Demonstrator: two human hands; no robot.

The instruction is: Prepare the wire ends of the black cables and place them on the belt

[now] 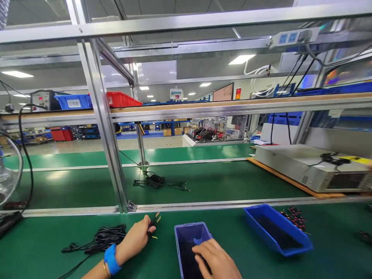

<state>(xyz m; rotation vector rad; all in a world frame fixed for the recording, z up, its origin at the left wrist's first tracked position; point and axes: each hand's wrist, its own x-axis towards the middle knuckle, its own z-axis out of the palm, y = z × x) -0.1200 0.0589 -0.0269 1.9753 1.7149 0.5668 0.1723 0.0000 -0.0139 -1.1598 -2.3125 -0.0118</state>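
My left hand [136, 238], with a blue wristband [111, 259] above it, is closed on the end of a black cable [151, 228]. Short gold-coloured tips stick out past its fingers. A bundle of black cables [109, 237] lies on the green bench just left of that wrist. My right hand [216, 257] reaches over the near blue bin [178, 248], its fingers bent and apart, with nothing visible between them. Dark contents fill the bin's floor, too small to make out. To the right stands a second blue bin [290, 248], also with dark contents.
Small black-and-red parts [295, 219] lie behind the second bin. Another black cable bundle [157, 181] rests beyond the metal rail [188, 204]. An aluminium post [104, 128] rises at centre-left. A grey metal box [308, 166] sits on a wooden board at right.
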